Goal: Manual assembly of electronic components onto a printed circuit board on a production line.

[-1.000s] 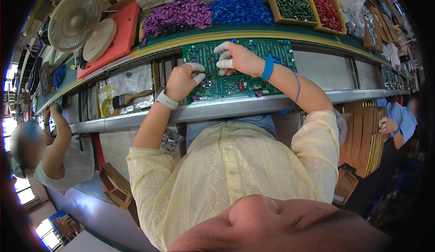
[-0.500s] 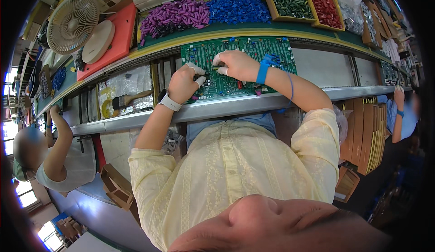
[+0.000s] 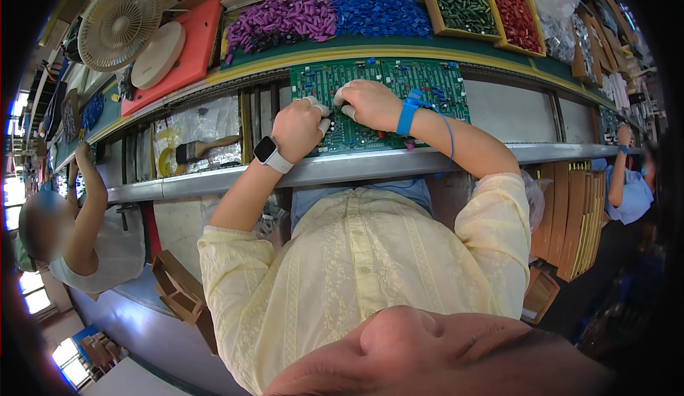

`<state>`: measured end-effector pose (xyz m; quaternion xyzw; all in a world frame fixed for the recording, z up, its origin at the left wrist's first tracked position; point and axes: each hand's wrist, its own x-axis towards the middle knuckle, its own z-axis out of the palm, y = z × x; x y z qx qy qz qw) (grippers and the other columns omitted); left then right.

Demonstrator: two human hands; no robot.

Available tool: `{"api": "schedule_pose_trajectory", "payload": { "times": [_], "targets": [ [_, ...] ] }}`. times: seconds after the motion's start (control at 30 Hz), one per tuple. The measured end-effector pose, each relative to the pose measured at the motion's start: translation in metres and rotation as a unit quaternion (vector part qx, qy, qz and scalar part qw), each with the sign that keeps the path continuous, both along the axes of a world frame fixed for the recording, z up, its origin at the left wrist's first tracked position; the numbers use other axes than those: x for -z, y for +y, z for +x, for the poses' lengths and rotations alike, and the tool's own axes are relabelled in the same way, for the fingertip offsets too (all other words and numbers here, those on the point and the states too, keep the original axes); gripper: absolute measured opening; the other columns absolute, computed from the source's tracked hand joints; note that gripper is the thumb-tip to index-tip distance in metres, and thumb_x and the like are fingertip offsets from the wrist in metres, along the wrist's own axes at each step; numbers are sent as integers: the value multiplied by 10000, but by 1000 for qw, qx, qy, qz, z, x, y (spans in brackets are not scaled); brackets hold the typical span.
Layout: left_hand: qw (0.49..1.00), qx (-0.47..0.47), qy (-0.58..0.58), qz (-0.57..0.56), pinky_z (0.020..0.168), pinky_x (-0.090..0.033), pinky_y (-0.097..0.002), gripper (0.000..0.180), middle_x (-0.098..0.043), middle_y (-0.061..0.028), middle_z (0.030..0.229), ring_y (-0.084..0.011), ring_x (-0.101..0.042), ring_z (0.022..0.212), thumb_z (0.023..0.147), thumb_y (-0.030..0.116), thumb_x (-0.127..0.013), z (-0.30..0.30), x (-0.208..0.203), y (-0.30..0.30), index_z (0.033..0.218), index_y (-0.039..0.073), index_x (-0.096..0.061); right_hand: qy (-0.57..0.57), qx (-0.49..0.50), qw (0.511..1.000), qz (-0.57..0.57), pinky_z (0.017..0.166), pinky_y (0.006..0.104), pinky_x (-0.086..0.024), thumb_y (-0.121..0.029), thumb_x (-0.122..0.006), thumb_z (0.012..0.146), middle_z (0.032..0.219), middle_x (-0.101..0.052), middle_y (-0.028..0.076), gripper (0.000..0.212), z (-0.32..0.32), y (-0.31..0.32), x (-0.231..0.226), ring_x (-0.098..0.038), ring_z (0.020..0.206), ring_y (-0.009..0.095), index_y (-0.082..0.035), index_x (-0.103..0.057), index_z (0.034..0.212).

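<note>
A green circuit board (image 3: 445,82) crowded with small components lies across the metal rails in front of me. My left hand (image 3: 299,126), with white finger covers and a watch (image 3: 268,152) on its wrist, rests on the board's left part. Its thumb and fingers are bent in close to the surface. Just to the right, my right hand (image 3: 373,105) has its covered fingertips drawn together over the same part of the board. Whatever either pinch holds is too small or hidden to make out. A blue wrist strap (image 3: 408,116) with a cord circles my right wrist.
Purple parts (image 3: 285,22) and blue parts (image 3: 381,14) lie heaped beyond the board. Boxes of green parts (image 3: 459,0) and red parts (image 3: 513,14) stand far right. A brush (image 3: 203,148) lies left, near a fan (image 3: 120,24). Co-workers sit at both sides.
My left hand has turned so the watch face shows more, and its fingertips have come nearer the right hand's. My right hand stays almost in place. The left co-worker's raised arm has shifted.
</note>
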<state>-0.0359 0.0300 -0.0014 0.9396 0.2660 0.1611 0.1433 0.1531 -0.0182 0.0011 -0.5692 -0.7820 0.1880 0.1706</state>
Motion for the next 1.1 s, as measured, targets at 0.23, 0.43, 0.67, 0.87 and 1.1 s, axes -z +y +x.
{"api": "schedule_pose_trajectory", "payload": {
  "times": [0.23,0.43,0.67,0.87,1.1],
  "targets": [
    [1000,-9,-3,12,675,-491,-366,115,-594,-105,768,-264,-590,765,700,147,-642,3,0,-2,783,71,-670,-22,-1,1000,18,751,406,-461,-97,-618,728,835,-618,114,122,1,1,2,-577,858,299,-60,-627,843],
    [1000,-16,7,3,677,-491,-366,121,-594,-106,774,-265,-591,769,707,152,-639,5,-1,-3,790,70,-671,-35,6,999,28,736,412,-466,-96,-602,715,813,-616,124,101,-2,1,-1,-583,830,303,-59,-623,806],
    [1000,-22,15,2,670,-493,-370,127,-592,-108,769,-263,-591,769,712,155,-637,5,-1,-4,808,81,-673,-33,4,999,40,690,426,-473,-107,-603,690,787,-609,124,81,-6,0,2,-585,809,307,-55,-608,753],
    [999,-34,18,-11,657,-491,-376,130,-592,-114,773,-276,-588,760,712,152,-635,7,1,-3,819,90,-674,-111,-78,973,188,672,371,-474,-121,-564,713,752,-583,72,55,-8,-5,12,-574,784,249,-78,-586,739],
    [998,-46,38,-30,669,-476,-382,154,-601,-109,779,-289,-580,760,696,110,-651,10,-8,-5,846,78,-667,-105,-72,972,197,673,347,-467,-138,-554,729,754,-576,43,67,-5,-7,18,-562,794,220,-92,-592,758]
  ]
}}
